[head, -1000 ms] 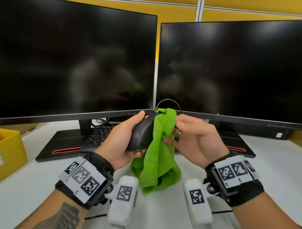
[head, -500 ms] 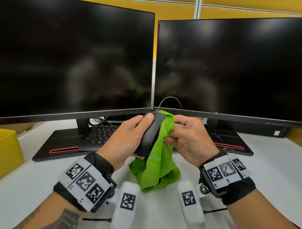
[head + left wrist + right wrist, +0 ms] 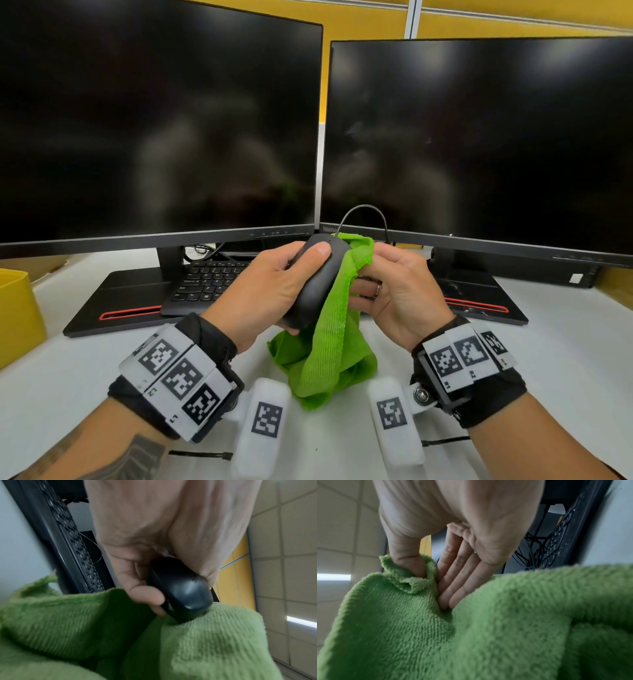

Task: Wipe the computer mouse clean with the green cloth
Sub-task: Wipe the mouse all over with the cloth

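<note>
My left hand [image 3: 274, 284] grips a black wired computer mouse [image 3: 317, 279], lifted off the desk and turned on edge, thumb lying along its top. The left wrist view shows the mouse [image 3: 180, 589] held between fingers and palm, its lower end against the green cloth [image 3: 120, 635]. My right hand [image 3: 394, 287] pinches the green cloth [image 3: 330, 342] with thumb and fingers and holds it against the mouse's right side. The right wrist view shows the thumb tucked into a fold of the cloth [image 3: 419, 622], fingers [image 3: 453, 588] laid straight on it. The cloth's lower part hangs bunched onto the desk.
Two dark monitors [image 3: 154, 130] [image 3: 486, 144] stand close behind the hands. A black keyboard [image 3: 209, 281] lies under the left monitor. A yellow bin [image 3: 17, 311] sits at the left edge. The mouse cable [image 3: 363, 212] arcs up behind the hands. The white desk [image 3: 565, 342] spreads to the right.
The mouse has been rotated more on edge in my left hand, whose thumb moved onto its top. The cloth under my right hand slid along the mouse's right side.
</note>
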Demonstrator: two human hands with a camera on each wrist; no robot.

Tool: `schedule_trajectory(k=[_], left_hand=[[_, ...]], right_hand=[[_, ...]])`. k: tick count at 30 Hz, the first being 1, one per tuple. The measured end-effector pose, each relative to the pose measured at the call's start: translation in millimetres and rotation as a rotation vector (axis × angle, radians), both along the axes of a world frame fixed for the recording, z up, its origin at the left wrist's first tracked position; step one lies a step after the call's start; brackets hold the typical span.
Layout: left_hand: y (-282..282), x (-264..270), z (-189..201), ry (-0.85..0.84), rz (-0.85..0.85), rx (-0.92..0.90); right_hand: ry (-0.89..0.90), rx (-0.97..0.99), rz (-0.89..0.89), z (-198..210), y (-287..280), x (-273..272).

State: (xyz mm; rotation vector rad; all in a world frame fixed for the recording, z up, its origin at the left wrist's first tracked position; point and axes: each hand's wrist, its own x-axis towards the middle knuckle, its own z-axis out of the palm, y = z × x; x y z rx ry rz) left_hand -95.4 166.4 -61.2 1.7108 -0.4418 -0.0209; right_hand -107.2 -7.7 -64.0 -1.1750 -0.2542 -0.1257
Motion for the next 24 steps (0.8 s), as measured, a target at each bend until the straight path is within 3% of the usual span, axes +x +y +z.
schedule_trajectory(k=[5, 13, 24], left_hand=[[-0.1, -0.6, 1.4, -0.010, 0.008, -0.011], [-0.8, -3.7, 2.4, 0.033, -0.037, -0.105], [0.0, -4.2, -0.3, -0.015, -0.035, 0.015]], right_hand=[[0.041, 0.043, 0.022, 2.8, 2.1, -2.7], [-0.042, 0.006, 0.122, 2.7, -5.5, -1.8], [-0.091, -0.114, -0.008, -2.3, -6.1, 3.0]])
